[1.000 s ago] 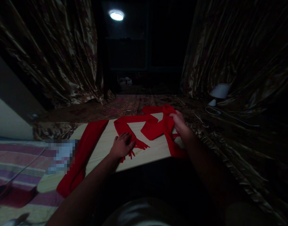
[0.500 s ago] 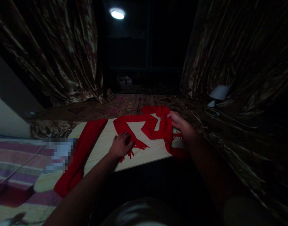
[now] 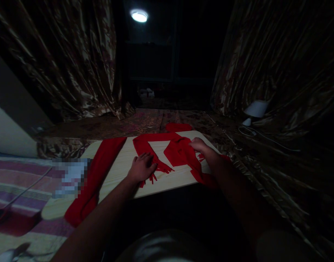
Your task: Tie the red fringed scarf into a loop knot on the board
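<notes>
A long red scarf [image 3: 156,143] with fringed ends lies in folds across a pale wooden board [image 3: 172,176]. My left hand [image 3: 142,168] rests flat, fingers spread, pressing the fringed end near the board's front edge. My right hand [image 3: 203,149] lies on the folded right part of the scarf, fingers down on the cloth; whether it grips the cloth is unclear. A second red cloth strip [image 3: 97,174] runs diagonally off the board's left side.
Shiny brown curtains [image 3: 60,62] hang left and right. A small white lamp [image 3: 254,111] with a cable stands at the right. A striped blanket [image 3: 16,189] lies at the left. A ceiling light [image 3: 139,16] glows above. The room is dim.
My right hand has lowered the raised, bunched scarf part down onto the board, where it now lies flatter. My left hand has stayed in place on the fringed end.
</notes>
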`<state>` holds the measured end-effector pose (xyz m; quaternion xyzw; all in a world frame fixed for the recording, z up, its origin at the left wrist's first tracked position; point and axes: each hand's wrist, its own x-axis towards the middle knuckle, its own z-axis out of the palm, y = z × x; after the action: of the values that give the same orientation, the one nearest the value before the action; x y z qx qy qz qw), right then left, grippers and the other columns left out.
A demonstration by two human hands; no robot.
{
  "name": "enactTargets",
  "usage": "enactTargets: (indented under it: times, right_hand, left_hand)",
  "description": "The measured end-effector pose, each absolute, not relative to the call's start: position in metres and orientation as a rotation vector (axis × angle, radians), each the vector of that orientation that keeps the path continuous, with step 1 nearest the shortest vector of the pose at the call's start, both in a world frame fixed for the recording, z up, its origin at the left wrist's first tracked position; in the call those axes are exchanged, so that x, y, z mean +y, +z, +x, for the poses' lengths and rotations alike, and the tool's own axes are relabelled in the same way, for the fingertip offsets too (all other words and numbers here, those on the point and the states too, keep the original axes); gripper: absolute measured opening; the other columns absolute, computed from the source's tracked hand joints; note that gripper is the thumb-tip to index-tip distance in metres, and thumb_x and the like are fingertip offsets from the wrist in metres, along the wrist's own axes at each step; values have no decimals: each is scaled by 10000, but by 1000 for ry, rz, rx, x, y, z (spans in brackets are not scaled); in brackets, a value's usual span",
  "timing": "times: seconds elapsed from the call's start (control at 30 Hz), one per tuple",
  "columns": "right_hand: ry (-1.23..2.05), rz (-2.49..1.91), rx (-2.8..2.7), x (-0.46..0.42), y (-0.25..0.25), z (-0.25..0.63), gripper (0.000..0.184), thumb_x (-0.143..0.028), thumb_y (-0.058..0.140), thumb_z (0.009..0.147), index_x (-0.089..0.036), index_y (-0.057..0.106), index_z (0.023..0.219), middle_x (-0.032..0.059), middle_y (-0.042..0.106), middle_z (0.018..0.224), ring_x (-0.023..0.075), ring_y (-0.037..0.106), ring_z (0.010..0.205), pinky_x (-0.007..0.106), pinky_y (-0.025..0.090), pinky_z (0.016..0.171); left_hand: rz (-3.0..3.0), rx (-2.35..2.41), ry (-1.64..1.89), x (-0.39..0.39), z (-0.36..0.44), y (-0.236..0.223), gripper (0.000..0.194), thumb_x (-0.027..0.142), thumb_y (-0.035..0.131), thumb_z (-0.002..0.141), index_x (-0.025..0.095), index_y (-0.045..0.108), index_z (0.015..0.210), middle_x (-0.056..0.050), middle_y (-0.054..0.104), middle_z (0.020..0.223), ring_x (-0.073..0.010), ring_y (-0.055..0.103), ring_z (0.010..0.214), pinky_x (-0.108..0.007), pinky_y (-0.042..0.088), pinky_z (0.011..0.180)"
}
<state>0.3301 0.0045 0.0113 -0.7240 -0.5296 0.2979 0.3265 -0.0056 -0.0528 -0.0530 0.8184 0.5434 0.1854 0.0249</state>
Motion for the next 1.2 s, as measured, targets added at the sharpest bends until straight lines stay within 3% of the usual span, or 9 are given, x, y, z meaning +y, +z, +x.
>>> enactTargets:
  times: [0.17, 0.33, 0.47, 0.6, 0.67, 0.73, 0.83, 1.0, 1.2]
  right_hand:
    - [230, -2051, -1830, -5, 19, 350, 321, -465, 707, 774, -201, 608, 619, 92, 658, 624, 232, 669, 734, 280, 447, 635]
    - [126, -2135, -2003, -30, 34, 385, 376, -492, 837, 621, -206, 600, 565, 101, 685, 654, 247, 665, 723, 314, 460, 664]
    - [199, -2235, -2033, -58, 46, 409, 496, -645, 781, 637, -185, 720, 812, 156, 744, 914, 283, 681, 836, 354, 490, 730]
    - [642, -2073, -2282, -99, 43, 403, 644, -703, 632, 767, -223, 690, 1193, 133, 688, 1231, 283, 664, 1041, 365, 496, 864]
    - [667, -1944, -2415, -119, 30, 387, 809, -640, 763, 660, -234, 604, 1341, 139, 583, 1399, 325, 573, 1224, 400, 447, 983]
    - [546, -1972, -2441, -135, 14, 368, 976, -555, 875, 502, -185, 577, 1354, 189, 524, 1439, 395, 465, 1321, 457, 399, 1030]
    - [361, -1930, -2423, -144, -4, 343, 712, -382, 847, 571, -156, 610, 1203, 198, 594, 1294, 365, 526, 1207, 405, 412, 946]
    - [313, -1678, -2513, -139, -2, 335, 232, -96, 660, 626, -188, 543, 804, 81, 620, 980, 214, 560, 891, 282, 370, 720]
    - [368, -1492, -2465, -124, 7, 340, 213, -20, 506, 621, -205, 424, 684, 10, 537, 761, 169, 494, 761, 271, 315, 671]
  left_hand:
    - [2522, 1665, 584, -52, -6, -53, 572, 561, 461, 926, 240, 583, 1383, -104, 515, 1498, -312, 417, 1410, -536, 316, 1129]
    - [2517, 1670, 582, -53, -5, -53, 576, 557, 463, 924, 237, 580, 1388, -106, 507, 1505, -305, 404, 1421, -516, 318, 1129]
    - [2526, 1681, 563, -53, -5, -52, 591, 568, 438, 929, 233, 571, 1397, -109, 503, 1507, -305, 409, 1420, -517, 319, 1127]
    - [2529, 1675, 570, -52, -5, -54, 586, 557, 448, 925, 231, 577, 1395, -113, 505, 1506, -315, 411, 1414, -534, 312, 1130]
    - [2526, 1676, 572, -51, -6, -55, 591, 561, 448, 923, 233, 575, 1397, -113, 500, 1510, -320, 409, 1415, -542, 305, 1134]
    - [2524, 1682, 562, -50, -6, -56, 594, 566, 442, 924, 239, 569, 1402, -108, 492, 1517, -317, 405, 1419, -542, 300, 1137]
    - [2524, 1685, 547, -50, -6, -56, 590, 567, 441, 923, 253, 563, 1407, -95, 484, 1524, -311, 399, 1424, -534, 301, 1139]
    - [2520, 1678, 560, -51, -5, -54, 564, 546, 462, 918, 262, 581, 1390, -98, 500, 1512, -313, 409, 1418, -530, 315, 1134]
    - [2534, 1670, 555, -49, -6, -56, 567, 551, 453, 922, 252, 583, 1386, -107, 495, 1515, -313, 409, 1418, -539, 315, 1128]
